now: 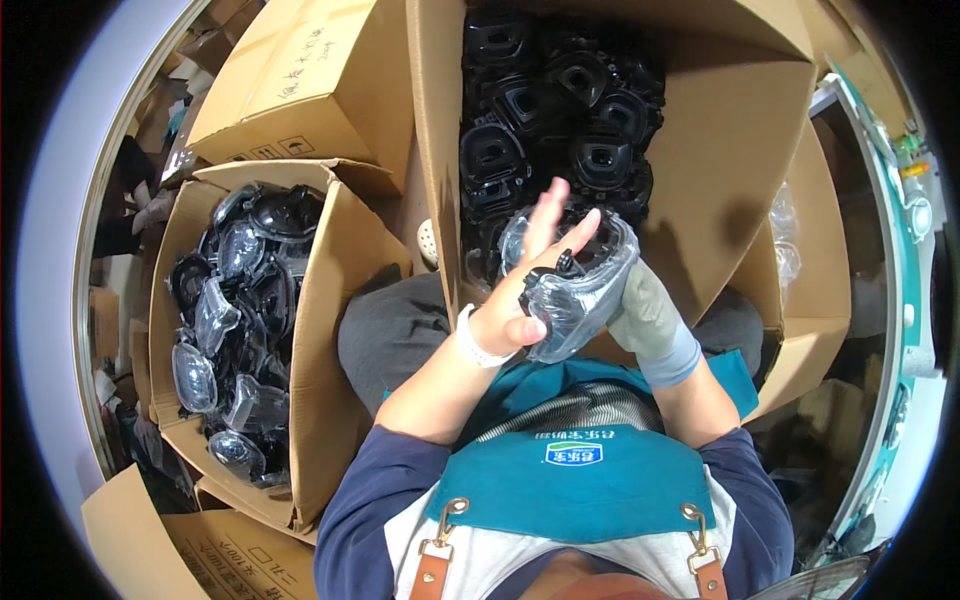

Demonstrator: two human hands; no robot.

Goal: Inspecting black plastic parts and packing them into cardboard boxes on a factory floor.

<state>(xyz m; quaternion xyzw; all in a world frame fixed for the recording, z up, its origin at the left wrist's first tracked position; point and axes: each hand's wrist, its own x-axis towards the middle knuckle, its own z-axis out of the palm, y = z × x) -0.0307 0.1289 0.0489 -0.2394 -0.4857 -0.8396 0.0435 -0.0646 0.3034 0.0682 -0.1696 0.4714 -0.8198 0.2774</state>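
A clear, curved plastic shell with black fittings (575, 318) is held up in front of my apron, over the near edge of the large carton. My right hand (645, 312), in a grey-white glove, grips its right side; part of that grip is hidden behind the shell. My bare left hand (530, 270), with a white band at the wrist, rests against the left side. Its fingers are stretched out and apart, and the thumb is close to the shell's lower left edge.
Ahead, a large open carton (720, 130) holds many black plastic housings (603, 155). To the left, another open carton (325, 330) is filled with clear-and-black shells (240, 245). A closed carton (300, 80) stands behind it. A teal-edged bench (905, 250) runs along the right.
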